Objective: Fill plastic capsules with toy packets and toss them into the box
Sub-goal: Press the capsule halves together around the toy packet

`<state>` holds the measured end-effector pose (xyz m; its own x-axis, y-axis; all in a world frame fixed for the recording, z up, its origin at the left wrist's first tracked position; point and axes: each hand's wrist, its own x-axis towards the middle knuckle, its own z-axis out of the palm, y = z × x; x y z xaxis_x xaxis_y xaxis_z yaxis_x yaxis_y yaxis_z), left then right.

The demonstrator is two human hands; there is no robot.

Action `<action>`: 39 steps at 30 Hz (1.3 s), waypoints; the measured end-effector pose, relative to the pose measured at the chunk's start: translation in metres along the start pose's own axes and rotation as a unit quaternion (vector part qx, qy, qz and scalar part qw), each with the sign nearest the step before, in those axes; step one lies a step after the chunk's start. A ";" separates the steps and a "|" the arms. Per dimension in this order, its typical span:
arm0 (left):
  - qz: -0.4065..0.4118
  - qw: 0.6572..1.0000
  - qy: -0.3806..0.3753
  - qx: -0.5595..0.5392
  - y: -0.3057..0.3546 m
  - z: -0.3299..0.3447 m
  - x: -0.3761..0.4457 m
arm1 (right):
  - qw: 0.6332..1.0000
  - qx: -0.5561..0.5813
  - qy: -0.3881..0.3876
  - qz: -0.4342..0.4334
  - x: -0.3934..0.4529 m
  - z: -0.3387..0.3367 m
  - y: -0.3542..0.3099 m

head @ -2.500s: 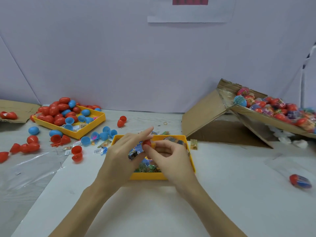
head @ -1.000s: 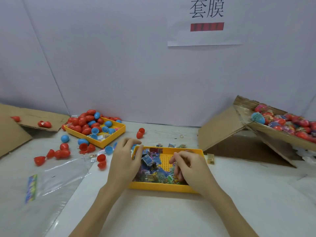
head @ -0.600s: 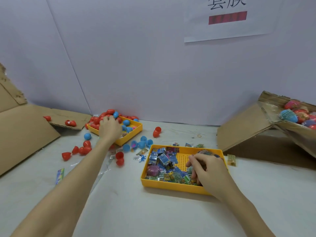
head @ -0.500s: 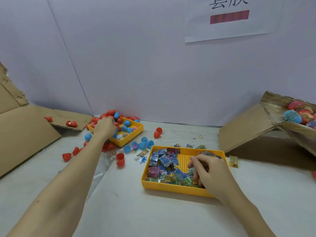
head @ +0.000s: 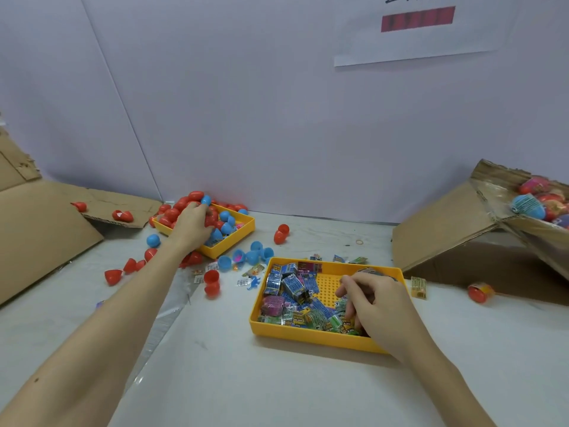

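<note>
The left hand [head: 192, 224] reaches into the far yellow tray [head: 229, 240] heaped with red and blue capsule halves [head: 221, 218], fingers curled down over the pile; whether they grasp one cannot be told from behind. The right hand [head: 374, 303] dips into the near yellow tray [head: 308, 335], fingertips curled among the toy packets [head: 292, 291], seemingly pinching one. At right, the tilted cardboard box [head: 446, 229] holds filled capsules [head: 529, 203].

left hand [head: 191, 225] reaching far forward, right hand [head: 374, 303] fingers curled down
</note>
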<state>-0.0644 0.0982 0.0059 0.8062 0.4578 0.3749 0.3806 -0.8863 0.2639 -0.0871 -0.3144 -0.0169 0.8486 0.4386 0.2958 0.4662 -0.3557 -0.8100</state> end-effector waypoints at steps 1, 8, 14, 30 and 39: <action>0.009 0.999 0.032 -0.028 0.007 -0.003 -0.006 | 1.000 0.001 0.002 0.001 0.000 0.000 0.000; 0.057 0.947 0.019 -0.315 0.099 -0.032 -0.091 | 1.000 -0.003 0.002 -0.004 -0.002 0.000 0.000; 0.026 0.863 -0.088 -0.497 0.172 -0.023 -0.169 | 0.997 0.030 0.075 -0.021 -0.006 0.001 -0.001; 0.046 0.841 -0.107 -0.529 0.176 -0.011 -0.187 | 0.929 -0.103 0.354 0.015 -0.005 -0.051 0.007; 0.046 0.847 -0.120 -0.516 0.173 -0.009 -0.185 | 0.911 -0.268 0.194 0.247 -0.013 -0.090 0.047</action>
<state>-0.1516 -0.1391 -0.0101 0.9269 0.2530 0.2771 -0.1877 -0.3269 0.9262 -0.0540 -0.4109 -0.0131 0.9641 -0.1710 0.2031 -0.0287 -0.8278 -0.5603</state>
